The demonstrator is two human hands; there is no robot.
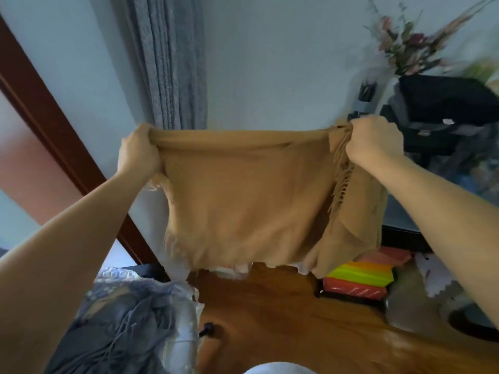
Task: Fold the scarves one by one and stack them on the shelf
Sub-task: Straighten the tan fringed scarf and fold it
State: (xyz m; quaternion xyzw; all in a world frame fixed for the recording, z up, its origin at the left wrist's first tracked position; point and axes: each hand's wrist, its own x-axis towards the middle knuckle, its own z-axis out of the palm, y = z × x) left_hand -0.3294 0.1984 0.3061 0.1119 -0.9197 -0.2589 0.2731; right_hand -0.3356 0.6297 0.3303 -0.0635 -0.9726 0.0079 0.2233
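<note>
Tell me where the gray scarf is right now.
In the head view the gray scarf lies crumpled at the lower left on the wooden table, under the left forearm, below the tan scarf both hands hold up.

a scarf [243, 195] hung stretched between the left hand [139, 155] and the right hand [374, 143] above a table [283, 319], with a heap of scarves [121, 319] on its near left, boxes [359, 279] at its far right, and a curtain [167, 63] behind.
</note>
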